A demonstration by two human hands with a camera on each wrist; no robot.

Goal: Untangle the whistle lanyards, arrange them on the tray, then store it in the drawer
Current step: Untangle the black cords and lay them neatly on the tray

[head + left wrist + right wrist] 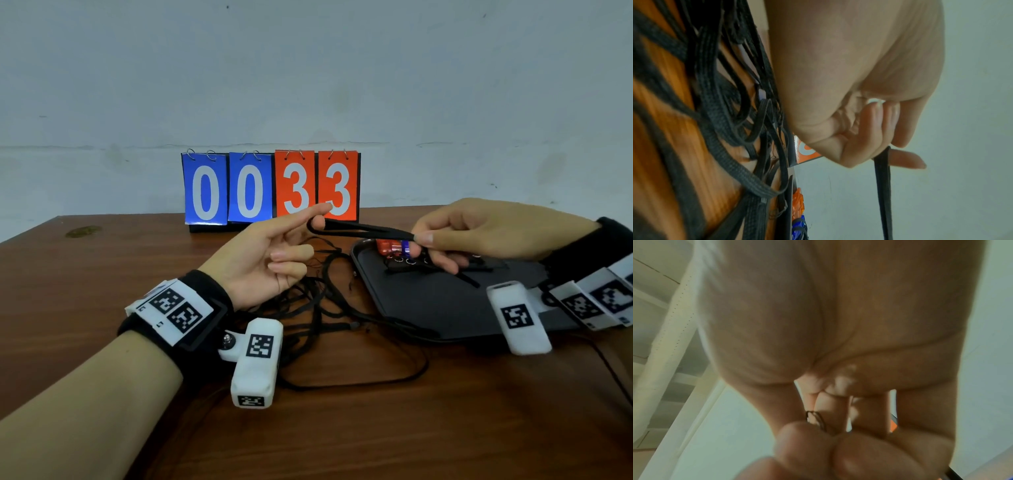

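A black lanyard (359, 230) is stretched taut in the air between my two hands. Its loop end is hooked round a bent digit of my left hand (318, 219), under an outstretched finger; the other fingers are curled. My right hand (420, 239) pinches the opposite end between thumb and forefinger above the black tray (445, 301). Orange and blue whistles (394, 248) lie bunched at the tray's far edge. A tangle of black lanyards (315, 301) lies on the table left of the tray. In the left wrist view the strap (882, 186) runs from my left hand (859, 81).
A flip scoreboard (270, 188) reading 0033 stands at the back of the wooden table (342, 428), against a pale wall. A long lanyard loop (394, 377) trails toward the front. No drawer is in view. In the right wrist view my right hand (838, 337) fills most of the picture.
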